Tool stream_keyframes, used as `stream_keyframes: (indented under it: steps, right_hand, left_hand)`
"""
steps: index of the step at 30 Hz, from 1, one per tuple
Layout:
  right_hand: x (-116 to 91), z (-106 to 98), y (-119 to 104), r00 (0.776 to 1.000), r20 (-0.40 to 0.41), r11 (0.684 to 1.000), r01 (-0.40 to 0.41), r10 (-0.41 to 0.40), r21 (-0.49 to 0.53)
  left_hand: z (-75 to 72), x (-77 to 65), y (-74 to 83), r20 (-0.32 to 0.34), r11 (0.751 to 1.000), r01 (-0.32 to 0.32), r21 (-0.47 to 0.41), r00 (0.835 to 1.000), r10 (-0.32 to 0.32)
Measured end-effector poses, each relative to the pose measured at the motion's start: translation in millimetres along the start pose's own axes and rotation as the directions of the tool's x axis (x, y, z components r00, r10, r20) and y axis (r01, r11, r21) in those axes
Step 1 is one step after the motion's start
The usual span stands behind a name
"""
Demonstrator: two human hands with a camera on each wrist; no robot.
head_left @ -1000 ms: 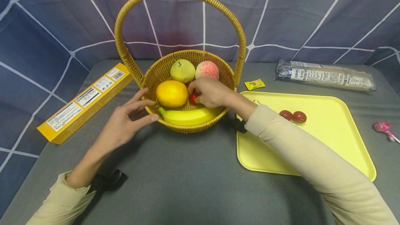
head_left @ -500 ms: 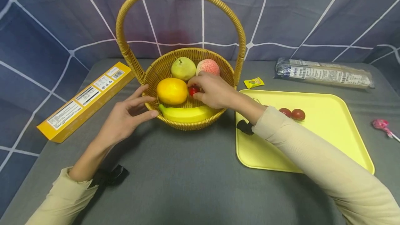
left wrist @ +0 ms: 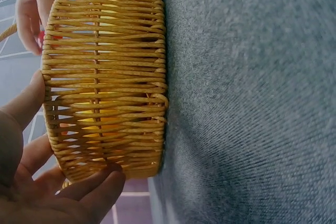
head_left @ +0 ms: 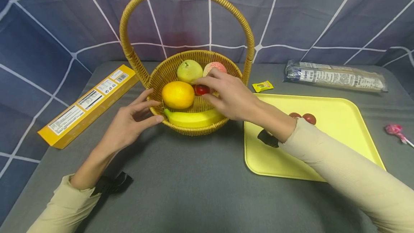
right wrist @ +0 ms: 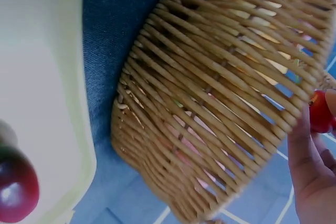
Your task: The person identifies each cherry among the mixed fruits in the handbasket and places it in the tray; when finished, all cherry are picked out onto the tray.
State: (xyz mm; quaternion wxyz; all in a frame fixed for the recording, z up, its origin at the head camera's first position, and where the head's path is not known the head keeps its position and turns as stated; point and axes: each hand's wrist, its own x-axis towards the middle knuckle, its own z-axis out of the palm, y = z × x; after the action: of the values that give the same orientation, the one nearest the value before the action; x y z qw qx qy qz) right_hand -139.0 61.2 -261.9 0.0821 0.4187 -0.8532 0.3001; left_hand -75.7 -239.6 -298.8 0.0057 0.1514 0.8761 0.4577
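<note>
A wicker basket (head_left: pixel 168 69) with a tall handle holds an orange (head_left: pixel 178 95), a pear (head_left: pixel 189 71), a peach (head_left: pixel 214 66) and a banana (head_left: pixel 192 118). My right hand (head_left: pixel 210 88) reaches over the basket. It pinches a small red cherry tomato (head_left: pixel 202 89) between a fingertip and the thumb, beside the orange. The right wrist view shows the tomato (right wrist: pixel 320 111) at the fingers just past the rim. My left hand (head_left: pixel 154 110) rests on the basket's left front side with straight fingers (left wrist: pixel 100 187) against the weave (left wrist: pixel 105 77).
A yellow tray (head_left: pixel 349 143) lies to the right with two dark red cherry tomatoes (head_left: pixel 305 118) on it. A small yellow packet (head_left: pixel 263 86), a long plastic package (head_left: pixel 336 76), a pink lollipop (head_left: pixel 395 130) and a yellow box (head_left: pixel 87 105) lie on the grey cloth.
The right hand has come up from the basket floor and drawn back slightly, its fingers straighter, with the tomato higher beside the orange. The left hand has stayed on the basket.
</note>
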Motion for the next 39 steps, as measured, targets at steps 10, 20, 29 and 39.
stream_keyframes:
  steps: [10,20,29,39]
  right_hand:
    - [-44.3,-24.2,-0.3,0.998,-0.062,0.996,-0.001,0.007,0.086]
    - [-88.3,-43.9,2.9,0.995,-0.007,0.991,-0.102,0.103,0.085]
    - [-127.0,-54.2,17.1,0.979,0.068,0.975,-0.200,0.194,0.094]
    - [-156.8,-55.6,36.4,0.943,0.196,0.962,-0.272,0.270,-0.021]
  left_hand:
    - [0.2,0.0,0.2,0.004,1.000,0.015,0.015,1.000,-0.015]
    - [-0.6,-0.4,-0.8,0.003,1.000,0.019,0.020,1.000,-0.019]
    - [-0.4,-0.5,0.0,0.005,1.000,0.016,0.023,1.000,-0.016]
    - [-0.3,-0.7,0.2,0.008,1.000,0.015,0.017,1.000,-0.015]
